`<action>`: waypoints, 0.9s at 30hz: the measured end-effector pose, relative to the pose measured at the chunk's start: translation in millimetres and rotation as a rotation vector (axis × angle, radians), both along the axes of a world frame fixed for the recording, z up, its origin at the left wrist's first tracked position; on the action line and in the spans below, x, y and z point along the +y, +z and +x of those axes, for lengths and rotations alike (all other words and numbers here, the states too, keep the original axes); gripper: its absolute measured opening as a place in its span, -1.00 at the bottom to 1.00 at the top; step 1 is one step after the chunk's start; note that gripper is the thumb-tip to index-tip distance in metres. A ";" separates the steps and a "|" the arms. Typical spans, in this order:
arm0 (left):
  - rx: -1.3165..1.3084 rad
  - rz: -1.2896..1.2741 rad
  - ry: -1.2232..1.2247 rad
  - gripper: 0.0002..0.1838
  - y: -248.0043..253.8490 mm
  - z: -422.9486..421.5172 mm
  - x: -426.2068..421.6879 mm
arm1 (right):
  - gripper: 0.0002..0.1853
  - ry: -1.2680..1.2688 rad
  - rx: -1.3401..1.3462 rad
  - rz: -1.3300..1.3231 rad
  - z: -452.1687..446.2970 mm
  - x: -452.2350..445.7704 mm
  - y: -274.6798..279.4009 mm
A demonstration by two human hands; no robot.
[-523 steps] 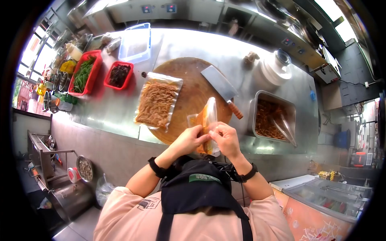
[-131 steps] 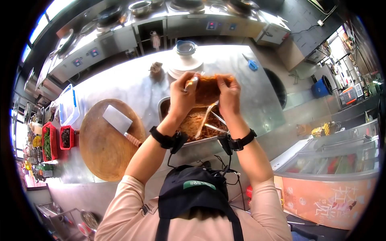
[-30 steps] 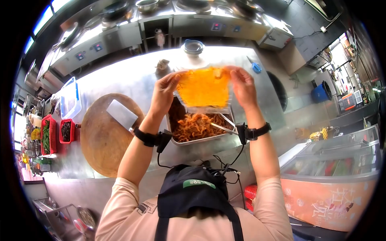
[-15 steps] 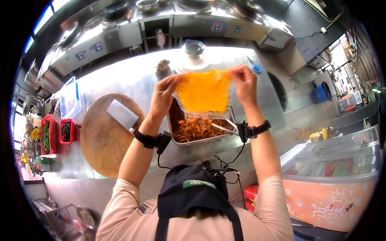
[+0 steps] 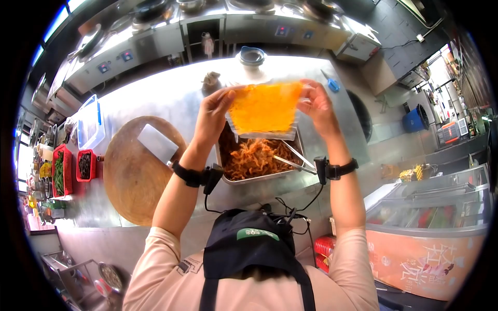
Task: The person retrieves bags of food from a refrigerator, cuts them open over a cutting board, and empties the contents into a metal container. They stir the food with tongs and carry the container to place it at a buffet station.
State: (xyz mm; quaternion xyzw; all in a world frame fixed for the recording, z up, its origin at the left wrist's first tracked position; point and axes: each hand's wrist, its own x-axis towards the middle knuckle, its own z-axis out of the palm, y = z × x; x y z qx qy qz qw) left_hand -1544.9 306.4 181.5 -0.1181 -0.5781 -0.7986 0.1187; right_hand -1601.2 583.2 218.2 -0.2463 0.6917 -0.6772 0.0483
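Note:
A flat plastic bag of bright orange-yellow contents [image 5: 265, 108] hangs upright between my hands. My left hand [image 5: 212, 114] is closed on its upper left corner, the thumb along the top edge. At the upper right corner my right hand [image 5: 320, 108] pinches the bag, its fingertips a little blurred. Right below lies a metal tray [image 5: 239, 181] of reddish-brown shredded food [image 5: 254, 158], partly covered from view by the bag. Metal tongs [image 5: 296, 165] rest in the tray, their handle end over its right rim near my right wrist.
Left of the tray is a round wooden board [image 5: 137, 176] with a cleaver [image 5: 157, 143]. Red baskets [image 5: 86, 166] and a clear container [image 5: 91, 127] stand farther left. A lidded tub [image 5: 251, 59] and blue-handled scissors [image 5: 332, 84] sit toward the back of the steel table [image 5: 150, 103].
The bag has risen slightly and tilted, its right side higher. My right hand has shifted right and its fingers have moved at the corner. More of the shredded food shows.

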 end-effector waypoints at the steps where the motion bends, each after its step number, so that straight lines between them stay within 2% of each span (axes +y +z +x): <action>1: 0.008 -0.019 -0.010 -0.68 0.6 0.0 0.1 | -0.62 -0.001 -0.003 0.000 -0.7 4.2 -1.0; 3: 0.017 -0.037 -0.022 -0.66 4.6 -2.1 2.9 | -0.60 -0.120 0.153 0.105 -5.7 12.0 -3.4; 4: 0.023 -0.068 -0.034 -0.66 7.9 -3.3 5.3 | -0.60 -0.122 0.151 0.104 -9.2 13.0 -5.7; 6: 0.016 -0.100 -0.050 -0.66 9.0 3.2 11.4 | -0.64 -0.137 0.124 0.327 -9.4 15.0 -13.1; 7: 0.043 -0.109 -0.071 -0.65 12.8 2.4 13.5 | -0.64 -0.140 0.133 0.326 -10.3 15.8 -12.6; 9: 0.076 -0.114 -0.086 -0.62 17.7 -3.0 16.9 | -0.72 -0.129 0.077 0.026 -9.4 15.8 -12.9; 11: 0.042 -0.127 -0.141 -0.50 19.3 -6.2 21.1 | -0.77 -0.126 0.072 -0.002 -7.2 15.1 -16.9; 13: 0.036 -0.046 -0.175 -0.58 2.2 -16.9 20.9 | -0.82 -0.127 0.082 -0.035 -9.2 14.2 -17.5; 15: -0.178 -0.090 -0.370 -0.56 -26.6 -30.5 8.7 | -0.86 -0.143 0.029 -0.139 -7.0 13.9 -22.3; 16: -0.195 -0.137 -0.367 -0.58 -35.5 -32.7 10.2 | -0.86 -0.144 0.032 -0.142 -9.0 14.3 -32.7; 17: -0.215 -0.327 -0.320 -0.63 -49.6 -35.8 9.7 | -0.84 -0.125 0.034 -0.160 -12.9 14.3 -46.5; 19: -0.203 -0.104 -0.250 -0.67 -55.4 -28.8 29.2 | -0.82 -0.107 0.030 -0.179 -11.3 8.7 -56.2; 23: -0.232 -0.130 -0.238 -0.69 -82.8 -34.3 38.6 | -0.72 -0.145 -0.019 -0.264 -9.1 -2.9 -67.0; 27: -0.184 -0.099 -0.197 -0.73 -77.8 -27.6 54.2 | -0.71 -0.105 -0.022 -0.174 0.5 -18.2 -61.5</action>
